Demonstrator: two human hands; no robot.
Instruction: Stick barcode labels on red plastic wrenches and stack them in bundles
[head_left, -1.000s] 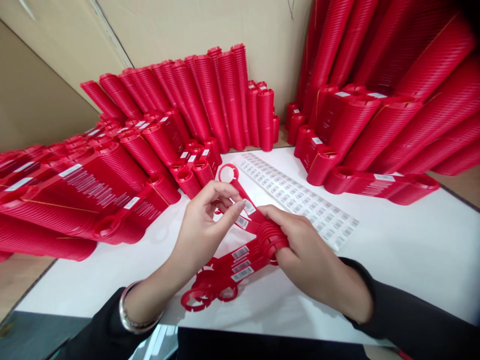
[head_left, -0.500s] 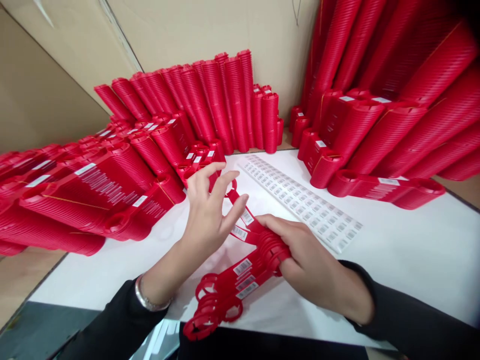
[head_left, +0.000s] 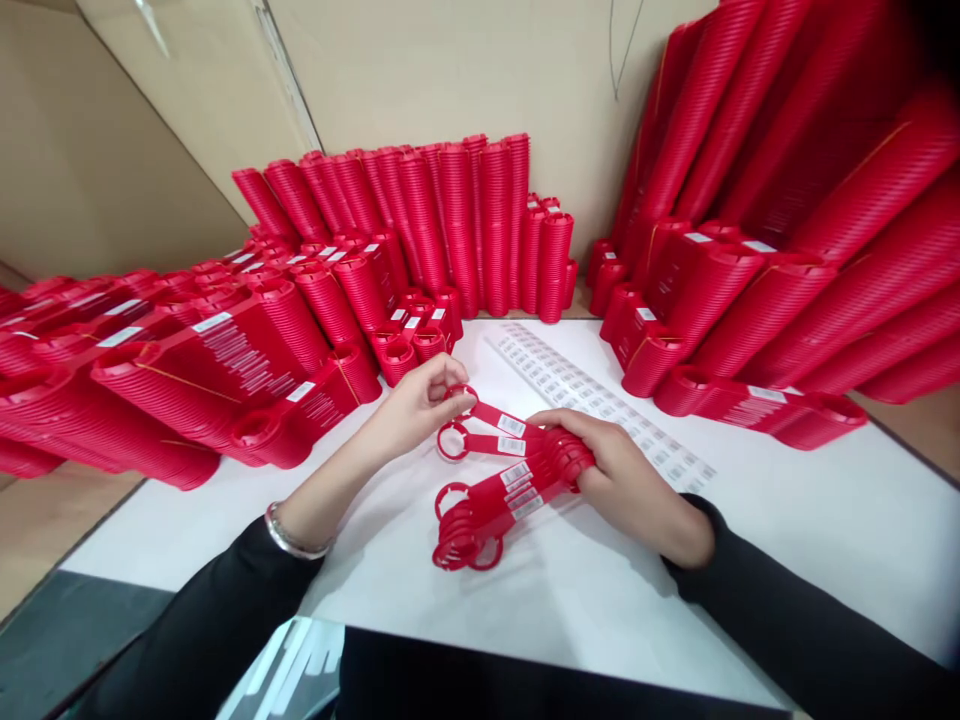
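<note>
Leftward, fanned red hangers [head_left: 501, 490] splay; right hand [head_left: 615, 478] clamps them, left hand [head_left: 417, 408] pinches one.

1. A table [head_left: 787, 520] fills the middle of the view, with a wall [head_left: 465, 70] behind it.
2. A sheet of barcode labels [head_left: 600, 400] lies on the table, running from the far middle toward the near right.
3. The fanned bundle of tags [head_left: 502, 490] lies on the table just left of the sheet, between the left hand [head_left: 416, 405] and the right hand [head_left: 615, 470].
4. Leaning stacks [head_left: 187, 370] crowd the table's left side.
5. Upright stacks [head_left: 457, 220] stand at the far edge, against the wall.
6. Tall stacks [head_left: 787, 250] lean along the right side, behind the sheet.
7. One low stack [head_left: 757, 410] lies flat on the table, right of the sheet.
</note>
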